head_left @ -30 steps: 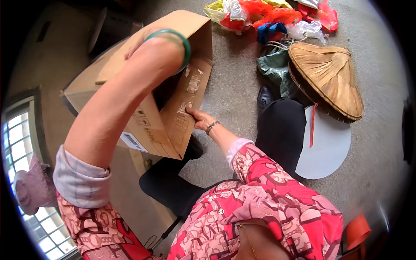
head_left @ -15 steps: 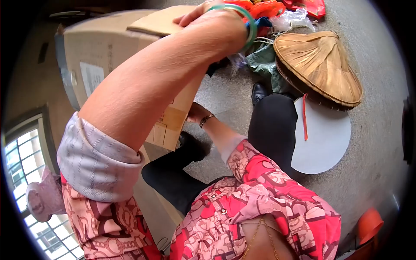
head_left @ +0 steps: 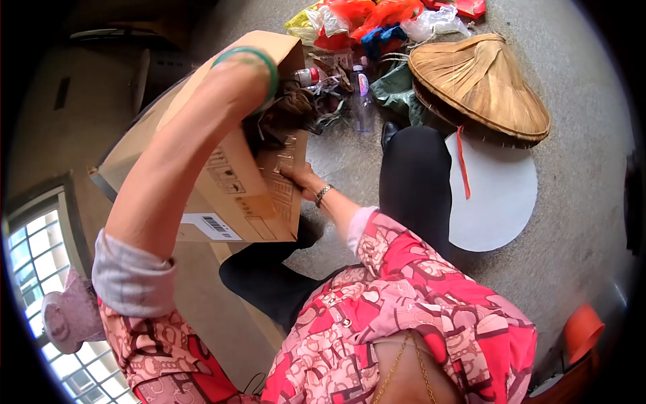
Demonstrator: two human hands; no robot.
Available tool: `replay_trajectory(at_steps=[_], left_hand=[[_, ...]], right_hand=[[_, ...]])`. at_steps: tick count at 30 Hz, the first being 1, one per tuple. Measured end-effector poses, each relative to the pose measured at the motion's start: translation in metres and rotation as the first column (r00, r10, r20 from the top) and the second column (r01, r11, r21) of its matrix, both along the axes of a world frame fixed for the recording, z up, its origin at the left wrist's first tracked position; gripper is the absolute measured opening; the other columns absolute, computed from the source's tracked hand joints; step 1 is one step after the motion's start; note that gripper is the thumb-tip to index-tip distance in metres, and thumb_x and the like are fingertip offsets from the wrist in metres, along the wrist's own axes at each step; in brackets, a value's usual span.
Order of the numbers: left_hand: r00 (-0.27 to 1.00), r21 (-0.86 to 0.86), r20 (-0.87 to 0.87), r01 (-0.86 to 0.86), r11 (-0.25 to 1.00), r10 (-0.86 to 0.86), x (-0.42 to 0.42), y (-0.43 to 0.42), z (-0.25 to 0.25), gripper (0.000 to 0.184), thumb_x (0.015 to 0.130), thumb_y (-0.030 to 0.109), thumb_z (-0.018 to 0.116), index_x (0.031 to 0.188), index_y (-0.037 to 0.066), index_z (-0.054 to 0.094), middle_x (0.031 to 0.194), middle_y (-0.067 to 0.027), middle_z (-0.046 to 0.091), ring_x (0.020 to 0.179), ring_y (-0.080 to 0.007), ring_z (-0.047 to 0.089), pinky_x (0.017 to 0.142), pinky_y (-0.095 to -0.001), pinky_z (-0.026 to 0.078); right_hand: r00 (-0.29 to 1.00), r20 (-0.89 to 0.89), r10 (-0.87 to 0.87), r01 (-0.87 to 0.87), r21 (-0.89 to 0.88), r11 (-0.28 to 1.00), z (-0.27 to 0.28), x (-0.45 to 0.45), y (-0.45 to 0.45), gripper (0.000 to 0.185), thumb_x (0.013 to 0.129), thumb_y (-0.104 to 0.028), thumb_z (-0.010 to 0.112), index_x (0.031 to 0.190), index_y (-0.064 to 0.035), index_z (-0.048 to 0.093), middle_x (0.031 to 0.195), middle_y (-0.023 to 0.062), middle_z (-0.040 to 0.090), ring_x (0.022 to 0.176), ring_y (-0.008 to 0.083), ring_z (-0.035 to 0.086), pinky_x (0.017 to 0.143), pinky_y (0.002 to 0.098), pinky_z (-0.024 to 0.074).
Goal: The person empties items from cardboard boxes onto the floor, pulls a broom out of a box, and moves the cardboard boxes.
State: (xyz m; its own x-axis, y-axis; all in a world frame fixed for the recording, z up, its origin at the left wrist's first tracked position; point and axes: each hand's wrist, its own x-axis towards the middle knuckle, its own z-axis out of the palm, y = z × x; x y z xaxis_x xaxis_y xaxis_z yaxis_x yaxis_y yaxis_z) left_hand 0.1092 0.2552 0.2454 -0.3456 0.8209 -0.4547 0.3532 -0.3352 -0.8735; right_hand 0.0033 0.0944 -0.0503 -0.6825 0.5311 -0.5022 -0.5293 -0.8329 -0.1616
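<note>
A tilted cardboard box (head_left: 222, 182) with its open mouth facing right stands in front of me. My right hand (head_left: 306, 182), with a watch on its wrist, grips the lower box flap (head_left: 286, 155). My left hand (head_left: 245, 77), wearing a green bangle, reaches over the box's upper side toward the mouth; its fingers are hidden. Dark brown crumpled material (head_left: 293, 101) shows at the opening. Just beyond it lie a red-labelled bottle or can (head_left: 307, 76) and a clear plastic bottle (head_left: 362, 101).
Red, white and yellow plastic bags (head_left: 356, 20) lie at the back. To the right, a conical straw hat (head_left: 481, 84) rests over a white round surface (head_left: 494, 195) with a red string. An orange object (head_left: 582, 333) sits lower right. A barred window (head_left: 40, 256) is at left.
The box has turned and tipped, so its mouth and contents now show. My left hand has moved left and down from the upper flap. My right hand remains at the box's lower edge.
</note>
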Motion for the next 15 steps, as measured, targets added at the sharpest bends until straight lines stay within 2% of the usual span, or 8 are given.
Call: replay_trajectory(at_steps=[4, 7, 8, 9, 10, 11, 13, 15], left_hand=[[0.893, -0.141, 0.399, 0.282, 0.949, -0.207, -0.024, -0.048, 0.057, 0.015, 0.074, 0.009, 0.054, 0.072, 0.001, 0.067, 0.070, -0.0175, 0.062, 0.069, -0.0269, 0.065, 0.063, -0.0348, 0.052], [0.880, 0.007, 0.408, 0.266, 0.964, -0.246, -0.008, -0.104, 0.094, 0.015, 0.074, 0.009, 0.054, 0.068, 0.001, 0.065, 0.067, -0.0183, 0.061, 0.066, -0.0281, 0.064, 0.061, -0.0355, 0.051], [0.876, 0.064, 0.410, 0.252, 0.966, -0.256, -0.008, -0.116, 0.104, 0.015, 0.074, 0.009, 0.053, 0.066, 0.000, 0.064, 0.065, -0.0188, 0.060, 0.065, -0.0287, 0.063, 0.060, -0.0359, 0.051], [0.872, 0.129, 0.406, 0.240, 0.962, -0.272, -0.012, -0.118, 0.111, 0.016, 0.073, 0.008, 0.053, 0.065, 0.000, 0.063, 0.064, -0.0192, 0.059, 0.064, -0.0293, 0.062, 0.059, -0.0363, 0.051], [0.900, 0.094, 0.379, 0.193, 0.977, -0.214, -0.020, -0.114, 0.107, 0.016, 0.073, 0.007, 0.053, 0.063, -0.001, 0.061, 0.064, -0.0206, 0.058, 0.065, -0.0311, 0.062, 0.060, -0.0366, 0.051], [0.927, 0.056, 0.345, 0.135, 0.989, -0.146, -0.031, -0.113, 0.094, 0.016, 0.073, 0.006, 0.052, 0.061, -0.002, 0.059, 0.065, -0.0221, 0.058, 0.066, -0.0329, 0.062, 0.061, -0.0369, 0.051], [0.911, 0.048, 0.387, 0.137, 0.989, -0.145, -0.060, -0.103, 0.075, 0.016, 0.073, 0.006, 0.051, 0.063, -0.003, 0.059, 0.066, -0.0231, 0.058, 0.066, -0.0348, 0.061, 0.062, -0.0376, 0.051], [0.933, 0.126, 0.342, 0.072, 0.989, -0.112, -0.075, -0.097, 0.079, 0.015, 0.073, 0.006, 0.052, 0.064, -0.004, 0.059, 0.066, -0.0231, 0.058, 0.068, -0.0344, 0.062, 0.064, -0.0377, 0.052]], right_hand=[[0.995, 0.004, 0.102, -0.102, -0.040, 0.994, 0.047, 0.024, -0.004, 0.033, 0.079, -0.002, 0.060, 0.108, 0.0006, 0.046, 0.102, 0.0112, 0.057, 0.087, 0.0242, 0.060, 0.073, 0.0401, 0.0543], [0.996, 0.086, 0.006, -0.003, -0.029, 1.000, 0.047, 0.014, -0.028, 0.043, 0.078, -0.001, 0.061, 0.114, -0.0008, 0.038, 0.106, 0.0110, 0.053, 0.088, 0.0251, 0.058, 0.073, 0.0410, 0.0544], [0.991, 0.132, -0.006, -0.003, 0.070, 0.998, 0.065, 0.024, -0.038, 0.046, 0.076, -0.002, 0.060, 0.115, -0.0049, 0.035, 0.106, 0.0097, 0.050, 0.092, 0.0245, 0.056, 0.072, 0.0426, 0.0539], [0.984, 0.174, -0.026, -0.006, 0.178, 0.984, 0.079, 0.025, -0.043, 0.050, 0.075, -0.002, 0.060, 0.115, -0.0089, 0.031, 0.105, 0.0084, 0.048, 0.095, 0.0239, 0.054, 0.071, 0.0441, 0.0535], [0.953, 0.297, 0.062, -0.117, 0.169, 0.979, 0.068, 0.009, -0.047, 0.049, 0.076, -0.004, 0.058, 0.116, -0.0103, 0.031, 0.105, 0.0087, 0.049, 0.100, 0.0247, 0.052, 0.072, 0.0473, 0.0531], [0.967, 0.185, 0.174, -0.188, 0.059, 0.980, 0.099, 0.037, -0.024, 0.044, 0.078, -0.001, 0.055, 0.115, -0.0097, 0.032, 0.107, 0.0100, 0.049, 0.098, 0.0235, 0.055, 0.069, 0.0483, 0.0541], [0.960, -0.028, 0.278, -0.274, 0.097, 0.957, 0.041, 0.014, 0.001, 0.042, 0.079, 0.000, 0.053, 0.115, -0.0100, 0.033, 0.105, 0.0109, 0.051, 0.090, 0.0243, 0.060, 0.062, 0.0487, 0.0550], [0.968, 0.041, 0.248, -0.250, 0.070, 0.966, 0.039, 0.003, 0.003, 0.042, 0.078, 0.004, 0.053, 0.113, -0.0100, 0.036, 0.101, 0.0122, 0.054, 0.082, 0.0258, 0.062, 0.057, 0.0501, 0.0549]])
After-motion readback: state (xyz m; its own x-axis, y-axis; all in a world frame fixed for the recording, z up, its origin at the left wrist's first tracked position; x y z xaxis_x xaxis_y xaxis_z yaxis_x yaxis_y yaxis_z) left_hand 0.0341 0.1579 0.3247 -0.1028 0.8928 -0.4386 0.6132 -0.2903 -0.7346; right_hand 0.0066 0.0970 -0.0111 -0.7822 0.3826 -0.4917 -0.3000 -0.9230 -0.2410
